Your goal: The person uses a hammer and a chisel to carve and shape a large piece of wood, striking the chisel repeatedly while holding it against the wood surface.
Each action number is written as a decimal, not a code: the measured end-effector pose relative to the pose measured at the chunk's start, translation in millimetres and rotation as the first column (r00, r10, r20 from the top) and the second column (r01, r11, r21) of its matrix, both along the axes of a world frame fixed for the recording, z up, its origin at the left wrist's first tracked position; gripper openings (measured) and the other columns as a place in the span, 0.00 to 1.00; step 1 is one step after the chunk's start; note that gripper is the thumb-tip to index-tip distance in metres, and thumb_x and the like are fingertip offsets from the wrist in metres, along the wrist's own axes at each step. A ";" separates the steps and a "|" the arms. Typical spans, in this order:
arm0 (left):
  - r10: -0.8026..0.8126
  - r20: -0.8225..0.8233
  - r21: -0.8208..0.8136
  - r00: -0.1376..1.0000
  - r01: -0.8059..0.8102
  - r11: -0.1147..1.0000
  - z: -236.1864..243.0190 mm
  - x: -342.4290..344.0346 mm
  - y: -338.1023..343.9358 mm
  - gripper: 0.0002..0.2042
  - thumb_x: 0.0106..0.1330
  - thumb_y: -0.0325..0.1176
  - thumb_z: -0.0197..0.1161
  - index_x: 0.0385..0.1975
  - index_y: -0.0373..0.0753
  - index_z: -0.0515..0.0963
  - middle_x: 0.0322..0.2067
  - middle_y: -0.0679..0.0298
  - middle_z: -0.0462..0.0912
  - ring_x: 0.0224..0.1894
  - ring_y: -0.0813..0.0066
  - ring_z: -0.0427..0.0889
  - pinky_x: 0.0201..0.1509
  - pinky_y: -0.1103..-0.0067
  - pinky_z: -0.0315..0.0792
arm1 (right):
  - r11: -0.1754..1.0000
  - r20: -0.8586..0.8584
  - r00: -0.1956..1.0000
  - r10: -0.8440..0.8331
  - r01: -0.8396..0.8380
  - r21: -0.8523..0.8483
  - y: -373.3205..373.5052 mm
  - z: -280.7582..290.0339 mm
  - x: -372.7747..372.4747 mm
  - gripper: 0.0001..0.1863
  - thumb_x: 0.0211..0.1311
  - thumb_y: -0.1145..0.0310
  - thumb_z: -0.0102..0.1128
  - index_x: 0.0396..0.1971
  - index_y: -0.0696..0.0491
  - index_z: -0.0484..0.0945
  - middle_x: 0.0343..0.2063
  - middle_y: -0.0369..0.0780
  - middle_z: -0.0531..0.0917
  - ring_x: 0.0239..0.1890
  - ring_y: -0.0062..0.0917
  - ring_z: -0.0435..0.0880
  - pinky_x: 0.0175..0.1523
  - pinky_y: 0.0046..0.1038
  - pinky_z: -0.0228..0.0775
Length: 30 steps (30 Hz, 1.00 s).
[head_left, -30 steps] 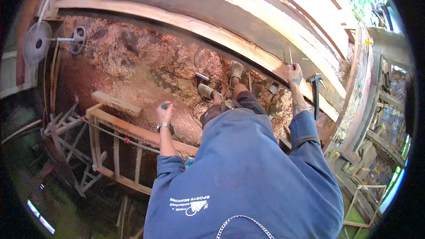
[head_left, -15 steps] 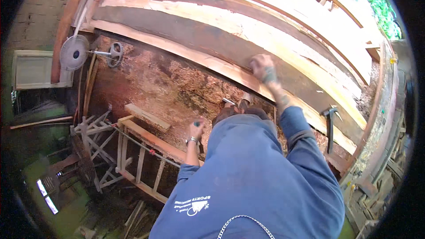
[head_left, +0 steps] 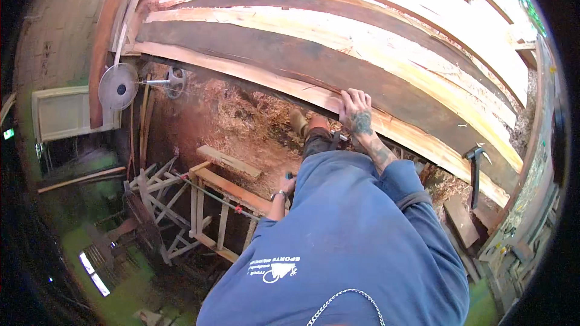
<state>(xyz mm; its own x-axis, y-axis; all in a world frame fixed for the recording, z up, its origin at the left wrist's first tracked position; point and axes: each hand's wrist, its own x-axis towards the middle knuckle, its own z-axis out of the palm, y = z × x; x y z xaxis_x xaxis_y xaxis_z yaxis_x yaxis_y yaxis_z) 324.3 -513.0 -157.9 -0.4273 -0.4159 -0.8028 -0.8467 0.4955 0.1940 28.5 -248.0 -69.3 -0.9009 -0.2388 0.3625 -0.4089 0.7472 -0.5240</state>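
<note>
My right hand (head_left: 356, 108) is on the near pale edge of a long, dark-centred wooden board (head_left: 254, 53), its fingers bent over it. A black-handled claw hammer (head_left: 475, 175) lies across the board's right end. My left hand (head_left: 287, 186) hangs low beside my body, partly hidden by my shirt, closed on a small dark object (head_left: 288, 175). It is close to a wooden frame (head_left: 232, 191) with a metal bar clamp fixed along it.
A standing fan (head_left: 118, 86) is at the left. Wooden trestles (head_left: 163, 205) and a loose board (head_left: 229, 160) lie below it. Shavings (head_left: 229, 108) cover the ground beside my foot. More long boards (head_left: 338, 6) lie beyond the near one; scrap wood lines the right side.
My right hand has moved left onto the board's edge; the thin pale item it held earlier no longer shows. My left hand is now closer to my body. The view has swung, shifting the surroundings rightward.
</note>
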 end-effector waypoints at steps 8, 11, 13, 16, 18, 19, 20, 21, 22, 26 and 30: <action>0.185 -0.423 0.330 0.887 -0.039 0.943 12.1 -132.7 -124.5 0.14 0.61 0.35 0.69 0.42 0.35 0.82 0.33 0.63 0.86 0.32 0.79 0.82 0.40 0.81 0.76 | 0.960 0.042 0.982 -0.186 0.172 0.222 -90.6 -1.7 10.9 0.27 0.51 0.67 0.61 0.54 0.58 0.73 0.48 0.46 0.75 0.53 0.40 0.72 0.59 0.44 0.61; 0.218 -0.381 0.346 0.899 -0.080 0.935 15.7 -168.6 -178.4 0.13 0.61 0.34 0.68 0.43 0.36 0.82 0.29 0.65 0.85 0.26 0.79 0.81 0.32 0.79 0.75 | 0.960 0.112 0.966 -0.233 0.211 0.183 -102.1 0.1 15.4 0.18 0.54 0.68 0.61 0.45 0.55 0.74 0.43 0.45 0.76 0.49 0.42 0.73 0.55 0.44 0.64; 0.171 -0.363 0.305 0.916 -0.057 0.951 23.7 -184.6 -214.5 0.12 0.62 0.33 0.66 0.44 0.37 0.82 0.25 0.65 0.84 0.19 0.79 0.78 0.24 0.79 0.72 | 0.952 0.135 0.957 -0.256 0.225 0.207 -107.1 -2.8 20.7 0.13 0.56 0.68 0.61 0.40 0.54 0.74 0.38 0.45 0.75 0.45 0.42 0.74 0.51 0.43 0.65; 0.174 -0.285 0.242 0.943 -0.105 0.965 -17.1 -159.2 -286.0 0.12 0.59 0.34 0.68 0.40 0.37 0.82 0.25 0.65 0.84 0.21 0.79 0.79 0.26 0.78 0.74 | 0.960 0.198 0.953 -0.230 0.189 0.209 -113.2 4.7 20.1 0.12 0.56 0.69 0.62 0.39 0.57 0.73 0.36 0.47 0.76 0.42 0.43 0.75 0.48 0.41 0.68; 0.047 -0.269 0.120 0.962 -0.015 0.993 -25.6 -156.9 -311.4 0.10 0.57 0.34 0.69 0.36 0.39 0.83 0.25 0.66 0.85 0.22 0.78 0.80 0.26 0.78 0.74 | 0.960 0.244 0.945 -0.217 0.163 0.226 -114.2 -2.7 32.7 0.13 0.59 0.65 0.63 0.38 0.55 0.73 0.27 0.44 0.78 0.29 0.43 0.81 0.30 0.40 0.72; 0.047 -0.287 0.124 0.957 -0.011 0.992 -31.6 -150.5 -325.9 0.08 0.56 0.34 0.69 0.33 0.40 0.83 0.25 0.65 0.84 0.22 0.77 0.80 0.27 0.77 0.74 | 0.970 0.344 0.918 -0.196 0.130 0.204 -119.1 2.9 40.4 0.11 0.61 0.65 0.61 0.38 0.54 0.72 0.26 0.44 0.79 0.26 0.43 0.82 0.25 0.41 0.71; 0.057 -0.294 0.119 0.954 -0.023 0.993 -25.8 -156.9 -329.3 0.08 0.56 0.34 0.69 0.33 0.40 0.83 0.25 0.65 0.84 0.22 0.77 0.80 0.27 0.77 0.74 | 0.988 0.404 0.908 -0.113 0.060 0.142 -124.7 11.3 47.7 0.10 0.64 0.64 0.58 0.39 0.52 0.72 0.28 0.47 0.81 0.29 0.43 0.83 0.28 0.43 0.73; 0.020 -0.259 0.084 0.966 0.002 0.996 -10.0 -168.4 -325.3 0.08 0.57 0.35 0.69 0.32 0.40 0.83 0.24 0.65 0.84 0.22 0.76 0.80 0.27 0.76 0.74 | 0.988 0.477 0.869 -0.130 0.073 0.136 -134.4 35.8 55.5 0.07 0.66 0.64 0.55 0.38 0.51 0.73 0.29 0.48 0.82 0.29 0.45 0.83 0.29 0.45 0.73; -0.017 -0.221 0.048 0.975 0.028 0.998 2.7 -176.6 -322.0 0.08 0.57 0.36 0.69 0.32 0.40 0.83 0.24 0.64 0.84 0.22 0.76 0.80 0.27 0.76 0.74 | 0.995 0.440 0.893 -0.092 0.096 0.015 -138.7 47.6 64.4 0.09 0.66 0.61 0.56 0.36 0.51 0.73 0.26 0.48 0.82 0.27 0.47 0.82 0.30 0.45 0.73; 0.056 -0.157 0.168 0.986 -0.029 0.985 13.8 -195.6 -306.7 0.10 0.55 0.40 0.68 0.31 0.40 0.84 0.27 0.63 0.86 0.27 0.74 0.83 0.34 0.75 0.76 | 0.954 0.528 0.816 -0.234 0.088 0.286 -131.1 119.2 78.1 0.11 0.64 0.61 0.60 0.30 0.53 0.73 0.20 0.48 0.80 0.25 0.48 0.81 0.29 0.44 0.72; 0.236 -0.222 0.366 0.946 -0.143 0.919 -62.9 -160.6 -308.1 0.09 0.60 0.36 0.66 0.37 0.39 0.81 0.25 0.66 0.85 0.24 0.77 0.81 0.27 0.76 0.74 | 0.945 0.302 0.904 -0.301 0.241 0.220 -37.0 145.0 76.4 0.14 0.68 0.60 0.56 0.27 0.53 0.73 0.17 0.47 0.76 0.20 0.43 0.78 0.25 0.40 0.66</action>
<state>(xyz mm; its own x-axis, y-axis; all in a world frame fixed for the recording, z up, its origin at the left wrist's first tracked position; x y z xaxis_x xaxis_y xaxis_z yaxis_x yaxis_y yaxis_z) 163.7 -821.1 -220.8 -0.5778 -0.2303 -0.7830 -0.8157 0.1951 0.5446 105.0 -285.0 75.8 -0.9999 -0.0006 0.0112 -0.0055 0.8956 -0.4449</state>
